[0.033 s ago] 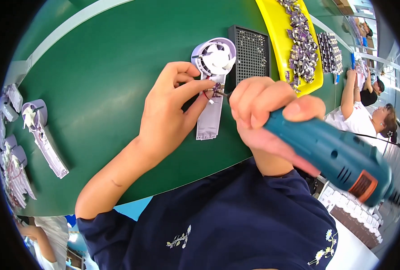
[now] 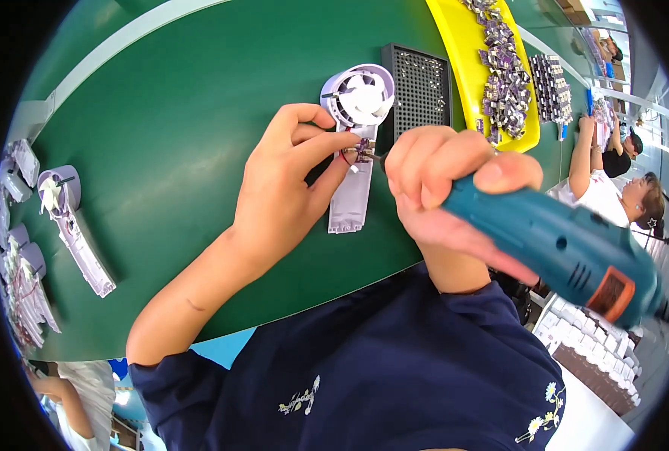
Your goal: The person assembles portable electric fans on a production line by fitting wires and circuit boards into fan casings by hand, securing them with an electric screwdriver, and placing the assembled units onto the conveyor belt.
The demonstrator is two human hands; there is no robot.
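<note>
Circuit boards point(image 2: 506, 83) in yellow tray point(image 2: 462, 52)

The worktop point(image 2: 176, 150) is green, the fan point(image 2: 351, 197) pale lilac with white blades point(image 2: 363, 99), the driver point(image 2: 552, 237) teal and orange. Toward the worktop's right edge, a yellow bin point(image 2: 467, 68) carries purple boards point(image 2: 507, 83). White-and-yellow flowers point(image 2: 533, 428) pattern the navy shirt point(image 2: 394, 361).

Shows a pale lilac handheld fan point(image 2: 351, 197) lying on the green surface point(image 2: 184, 143), round head point(image 2: 329, 90) farthest from the wearer, white blades point(image 2: 362, 98) facing up, handle shell point(image 2: 350, 214) open. Bears a small purple circuit board point(image 2: 364, 149) across the upper handle, white connector point(image 2: 354, 170) beside it. Angles a teal electric screwdriver point(image 2: 549, 233) in from the right, bit point(image 2: 374, 156) at the board.
</note>
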